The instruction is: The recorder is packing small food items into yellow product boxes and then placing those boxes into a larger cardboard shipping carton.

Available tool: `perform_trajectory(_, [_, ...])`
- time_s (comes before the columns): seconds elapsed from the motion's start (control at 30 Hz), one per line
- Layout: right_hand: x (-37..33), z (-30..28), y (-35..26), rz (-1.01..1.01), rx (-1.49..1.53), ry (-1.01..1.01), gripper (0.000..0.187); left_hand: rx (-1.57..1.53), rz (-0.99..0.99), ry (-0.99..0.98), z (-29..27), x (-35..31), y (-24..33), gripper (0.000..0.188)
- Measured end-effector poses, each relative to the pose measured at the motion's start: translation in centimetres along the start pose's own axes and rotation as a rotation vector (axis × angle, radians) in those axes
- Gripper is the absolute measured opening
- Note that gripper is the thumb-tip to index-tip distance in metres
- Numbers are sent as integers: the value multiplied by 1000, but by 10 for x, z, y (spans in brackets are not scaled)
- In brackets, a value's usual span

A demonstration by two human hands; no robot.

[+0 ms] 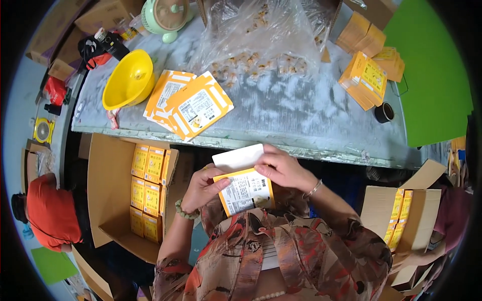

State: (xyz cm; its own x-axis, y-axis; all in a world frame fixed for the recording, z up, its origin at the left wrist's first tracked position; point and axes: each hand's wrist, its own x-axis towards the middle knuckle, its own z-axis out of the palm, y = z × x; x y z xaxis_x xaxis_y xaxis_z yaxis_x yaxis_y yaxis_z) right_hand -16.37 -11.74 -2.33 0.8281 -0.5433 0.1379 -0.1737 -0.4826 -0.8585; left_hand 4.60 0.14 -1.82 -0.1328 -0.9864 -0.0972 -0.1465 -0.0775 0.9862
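At the far left of the frame, a co-worker in an orange shirt (52, 213) is seen from behind, the legs lost in shadow. Left of centre stands an open cardboard carton (108, 185) holding small yellow boxes (152, 163) in stacked rows; a flap covers part of its right side. Above it, on the grey table (311, 115), sits a yellow bowl (115, 80), and a pale green fan (165, 17) is cut off by the upper edge. Flat orange-and-white box blanks (201, 108) overlap beside the bowl.

At the centre, just below the table edge, the left hand (201, 189) grips the left side of a yellow-and-white box (245, 191), thumb across the printed front, the other fingers partly hidden. Its white flap (238, 156) stands up. The right hand (283, 168) pinches the box's upper right corner; its fingertips behind the flap are hard to see.

At the upper centre, a crumpled clear bag (281, 30) covers small packets (246, 65), blurred through the plastic. Farther right lie stacked orange boxes (366, 78) and a dark cup (384, 113), its inside too dark to read. At lower right, another open carton (379, 198) holds yellow boxes, partly hidden by its flaps, near a second co-worker's arm (427, 258).
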Motion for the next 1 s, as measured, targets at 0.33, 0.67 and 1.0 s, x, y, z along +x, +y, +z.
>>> perform_trajectory(0.33, [164, -124, 117, 692, -360, 210, 45, -559, -159, 457, -7, -1, -26, 30])
perform_trajectory(0.67, [56, -58, 105, 24, -753, 190, 52, -616, -135, 811, 4, 48, -33, 22])
perform_trajectory(1.0, [-33, -81, 99, 92, -716, 337, 52, -626, -75, 785, 17, 59, -38, 21])
